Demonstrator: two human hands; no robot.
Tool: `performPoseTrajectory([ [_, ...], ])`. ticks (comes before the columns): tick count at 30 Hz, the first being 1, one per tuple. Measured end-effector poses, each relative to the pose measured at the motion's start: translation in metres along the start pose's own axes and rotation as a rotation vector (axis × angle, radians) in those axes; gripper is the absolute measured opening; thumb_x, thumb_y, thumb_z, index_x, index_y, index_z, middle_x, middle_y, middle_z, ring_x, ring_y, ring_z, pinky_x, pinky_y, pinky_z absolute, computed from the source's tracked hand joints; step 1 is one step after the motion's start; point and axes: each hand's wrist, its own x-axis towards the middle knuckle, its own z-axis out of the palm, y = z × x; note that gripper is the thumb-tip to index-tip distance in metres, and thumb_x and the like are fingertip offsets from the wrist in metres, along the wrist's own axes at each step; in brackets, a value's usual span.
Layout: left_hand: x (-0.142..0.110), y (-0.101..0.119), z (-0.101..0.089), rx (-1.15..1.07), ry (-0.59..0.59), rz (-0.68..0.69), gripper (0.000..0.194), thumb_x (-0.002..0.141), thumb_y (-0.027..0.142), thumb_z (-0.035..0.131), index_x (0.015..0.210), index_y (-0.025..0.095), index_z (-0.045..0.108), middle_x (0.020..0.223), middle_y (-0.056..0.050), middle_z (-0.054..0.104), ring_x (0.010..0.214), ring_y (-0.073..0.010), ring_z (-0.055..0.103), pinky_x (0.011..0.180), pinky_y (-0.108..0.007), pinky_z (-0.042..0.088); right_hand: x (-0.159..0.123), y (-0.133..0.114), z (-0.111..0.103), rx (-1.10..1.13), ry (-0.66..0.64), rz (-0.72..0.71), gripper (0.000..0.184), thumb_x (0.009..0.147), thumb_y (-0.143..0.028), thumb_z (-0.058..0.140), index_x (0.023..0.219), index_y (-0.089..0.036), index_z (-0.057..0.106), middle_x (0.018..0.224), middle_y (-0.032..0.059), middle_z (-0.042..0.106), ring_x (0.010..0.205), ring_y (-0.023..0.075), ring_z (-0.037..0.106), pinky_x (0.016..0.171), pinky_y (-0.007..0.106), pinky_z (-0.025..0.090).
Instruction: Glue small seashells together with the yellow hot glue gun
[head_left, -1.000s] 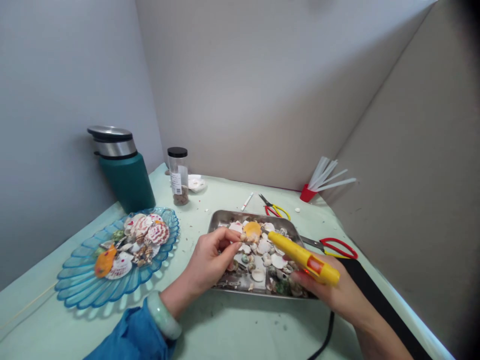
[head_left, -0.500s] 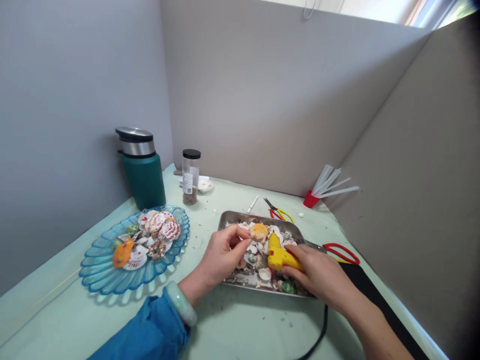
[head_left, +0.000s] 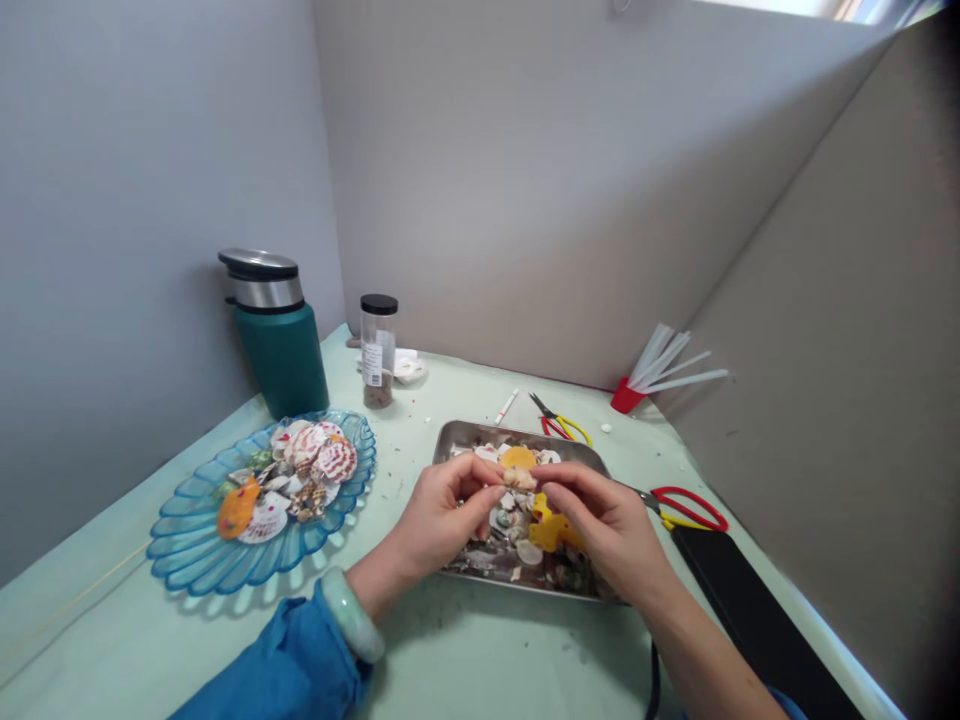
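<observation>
My left hand [head_left: 450, 505] pinches a small pale seashell [head_left: 519, 480] between thumb and fingertips above the metal tray. The fingers of my right hand [head_left: 611, 525] come together at the shell's right edge, the index fingertip touching it. Below my right hand, a yellow glue gun [head_left: 550, 530] lies in the tray [head_left: 465, 430], its handle partly hidden by the hand. Around it in the tray are several loose shells, among them an orange one [head_left: 518, 457] and a white one [head_left: 529, 552].
On the left stands a blue scalloped plate [head_left: 176, 545] of shells, with a green bottle [head_left: 279, 360] and a clear jar [head_left: 377, 350] behind. Scissors [head_left: 551, 410], larger scissors [head_left: 690, 505], a red cup [head_left: 626, 397] of glue sticks and a black flat object [head_left: 750, 600] lie right.
My right hand has let go of the glue gun, which now lies in the tray, and has moved to the shell in my left hand. The view has shifted slightly.
</observation>
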Motion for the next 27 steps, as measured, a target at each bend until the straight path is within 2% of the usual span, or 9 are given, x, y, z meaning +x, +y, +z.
performPoseTrajectory([
  [6,-0.003,0.006,0.001,0.111,-0.030,0.039,0.014,0.084,0.026,0.058,0.078,0.013,0.058,0.098,-0.007,0.063,0.043,-0.0017,0.050,0.042,-0.018,0.043,-0.005,0.013,0.006,0.148,0.057,0.060,0.016,0.088,-0.032,0.059,0.095,-0.021,0.070,0.094,0.0052,0.070,0.085,0.0199,0.067,0.078,0.031,0.052],
  [14,-0.003,0.009,0.002,0.200,-0.027,0.068,0.011,0.085,0.022,0.057,0.079,0.012,0.060,0.096,-0.008,0.065,0.044,-0.0027,0.050,0.044,-0.018,0.044,-0.005,-0.001,0.005,0.024,0.079,-0.142,0.009,0.088,-0.023,0.059,0.087,-0.020,0.067,0.088,0.0051,0.068,0.084,0.0194,0.063,0.077,0.031,0.049],
  [20,-0.005,0.004,0.000,0.215,-0.038,0.074,0.011,0.086,0.022,0.055,0.082,0.013,0.059,0.100,-0.007,0.064,0.045,-0.0029,0.051,0.044,-0.019,0.045,-0.007,-0.003,0.009,-0.008,0.138,-0.189,0.008,0.087,-0.017,0.059,0.083,-0.020,0.066,0.082,0.0031,0.068,0.077,0.0171,0.063,0.072,0.029,0.048],
  [27,-0.003,0.002,-0.001,0.226,-0.046,0.086,0.011,0.087,0.022,0.054,0.084,0.013,0.060,0.104,-0.009,0.065,0.050,-0.0054,0.054,0.045,-0.020,0.047,-0.012,-0.006,0.014,-0.018,0.196,-0.164,0.009,0.086,-0.015,0.060,0.081,-0.020,0.064,0.081,0.0017,0.067,0.076,0.0158,0.062,0.071,0.027,0.047],
])
